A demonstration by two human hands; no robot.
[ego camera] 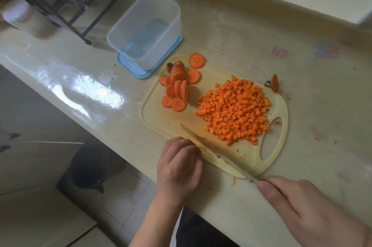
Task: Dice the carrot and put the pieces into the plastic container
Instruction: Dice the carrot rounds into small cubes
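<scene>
A pale yellow cutting board lies on the counter. On its right half is a heap of diced carrot; on its far left lie several round carrot slices. My right hand grips a knife, whose blade rests flat across the board's near edge. My left hand is curled at the board's near left edge, fingertips against the blade; whether it holds anything is hidden. The clear plastic container stands empty on its blue lid, beyond the board.
A carrot end piece lies off the board's far right corner. A black wire rack with bags stands at the back left. The counter's front edge runs diagonally by my hands; the floor lies below on the left.
</scene>
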